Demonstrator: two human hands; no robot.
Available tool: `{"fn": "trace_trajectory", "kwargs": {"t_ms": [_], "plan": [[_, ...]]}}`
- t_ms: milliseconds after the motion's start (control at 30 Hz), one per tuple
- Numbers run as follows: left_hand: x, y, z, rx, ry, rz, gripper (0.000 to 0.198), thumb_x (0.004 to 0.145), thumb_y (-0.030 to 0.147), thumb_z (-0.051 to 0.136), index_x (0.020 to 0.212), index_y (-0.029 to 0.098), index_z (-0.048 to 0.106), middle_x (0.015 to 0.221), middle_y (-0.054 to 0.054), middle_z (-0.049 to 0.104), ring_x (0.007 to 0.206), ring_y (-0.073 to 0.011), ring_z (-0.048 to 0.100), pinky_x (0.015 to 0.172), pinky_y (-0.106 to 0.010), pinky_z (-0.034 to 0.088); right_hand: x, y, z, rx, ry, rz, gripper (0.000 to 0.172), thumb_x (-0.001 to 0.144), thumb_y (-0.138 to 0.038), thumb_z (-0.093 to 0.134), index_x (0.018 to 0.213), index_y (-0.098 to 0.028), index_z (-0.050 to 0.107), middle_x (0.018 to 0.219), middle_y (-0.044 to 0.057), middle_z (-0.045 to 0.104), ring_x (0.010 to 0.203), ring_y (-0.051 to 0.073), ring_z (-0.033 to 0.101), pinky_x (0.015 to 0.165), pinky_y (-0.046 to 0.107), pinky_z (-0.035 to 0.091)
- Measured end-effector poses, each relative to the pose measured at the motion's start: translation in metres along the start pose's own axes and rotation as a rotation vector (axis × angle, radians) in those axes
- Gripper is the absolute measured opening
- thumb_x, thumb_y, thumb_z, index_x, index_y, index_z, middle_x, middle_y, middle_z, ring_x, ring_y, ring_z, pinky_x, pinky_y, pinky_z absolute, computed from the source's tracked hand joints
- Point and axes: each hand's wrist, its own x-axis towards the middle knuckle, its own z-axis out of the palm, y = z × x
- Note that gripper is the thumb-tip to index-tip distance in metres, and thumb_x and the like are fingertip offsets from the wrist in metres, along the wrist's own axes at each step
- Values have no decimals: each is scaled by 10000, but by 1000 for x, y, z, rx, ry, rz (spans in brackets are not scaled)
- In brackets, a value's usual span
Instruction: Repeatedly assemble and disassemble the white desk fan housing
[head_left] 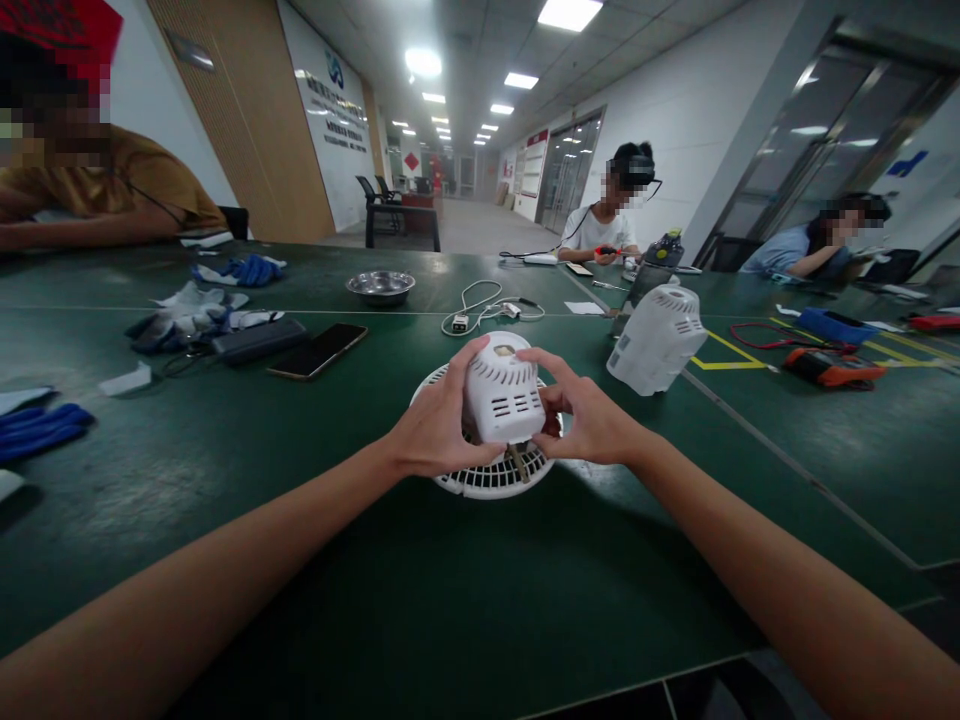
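Both of my hands grip a white plastic housing (510, 395) with slotted vents and an opening in its top. My left hand (439, 415) holds its left side, thumb along the lower edge. On the other side, my right hand (585, 410) has fingers at the top and the right side. Under the housing lies a round white fan grille (487, 485), partly covered by the housing and hands. A thin brownish strip (519, 462) shows below the housing's lower edge; I cannot make out what it is. Another white vented housing (660, 340) stands to the right.
A coiled white cable (487, 310) and a metal bowl (381, 287) lie beyond my hands. Leftward are a phone (321, 352), a dark case (260, 341) and work gloves (184, 315). An orange multimeter (832, 368) is at right. Several people sit around the green table (360, 590).
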Motion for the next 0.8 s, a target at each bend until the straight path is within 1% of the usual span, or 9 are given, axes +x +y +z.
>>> {"fn": "trace_trajectory", "kwargs": {"t_ms": [100, 167, 267, 367, 533, 667, 733, 800], "plan": [[1, -5, -3, 8, -45, 29, 1272, 671, 517, 845, 1584, 299, -15, 1574, -227, 342, 1265, -467, 547, 1038, -637, 465, 0, 2, 0, 34, -19, -4, 949, 774, -253, 722, 1551, -299, 179, 848, -14, 683, 676, 183, 650, 631, 368, 584], [1, -9, -6, 11, -66, 36, 1290, 671, 547, 846, 1586, 315, -33, 1605, -225, 302, 1313, -482, 508, 1068, -650, 439, 0, 2, 0, 30, -32, -6, 950, 785, -260, 721, 1548, -308, 157, 915, 9, 691, 714, 191, 662, 650, 377, 594], [2, -16, -11, 22, -135, 62, 1365, 629, 593, 867, 1588, 323, -68, 1618, -228, 294, 1349, -505, 473, 1104, -679, 393, 1, 0, -1, 6, -61, -4, 996, 768, -260, 741, 1542, -320, 116, 1066, 56, 689, 787, 209, 684, 666, 378, 608], [3, -20, -16, 68, -177, 71, 1432, 583, 621, 884, 1589, 315, -89, 1618, -237, 297, 1344, -528, 473, 1112, -711, 363, 1, -2, 0, -43, -56, 2, 1031, 750, -241, 761, 1539, -323, 103, 1096, 65, 685, 782, 206, 687, 660, 368, 609], [2, -19, -15, 77, -113, 90, 1393, 567, 615, 893, 1594, 324, -2, 1608, -226, 328, 1320, -516, 506, 1102, -687, 392, 2, -3, 0, -103, -35, 11, 1021, 750, -243, 751, 1545, -319, 116, 1042, 51, 703, 709, 188, 668, 627, 367, 594], [1, -18, -10, 100, -51, 65, 1376, 542, 619, 901, 1595, 296, 76, 1591, -229, 360, 1290, -510, 531, 1083, -682, 410, 1, -4, -2, -118, -45, 13, 1024, 756, -253, 739, 1561, -315, 109, 1075, 63, 713, 731, 202, 674, 662, 397, 598], [1, -19, -10, 122, -19, 53, 1308, 574, 619, 885, 1591, 292, 129, 1594, -215, 368, 1285, -491, 539, 1076, -665, 423, 1, -1, -4, -149, -37, 4, 1048, 758, -252, 733, 1583, -317, 90, 1075, 64, 717, 749, 215, 676, 689, 419, 601], [1, -21, -12, 106, 8, 52, 1180, 673, 593, 836, 1592, 286, 163, 1543, -191, 452, 1260, -437, 571, 1073, -626, 438, 0, 6, -8, -216, -13, -5, 1078, 757, -240, 723, 1611, -311, 69, 1056, 63, 721, 768, 231, 676, 721, 453, 603]]}}
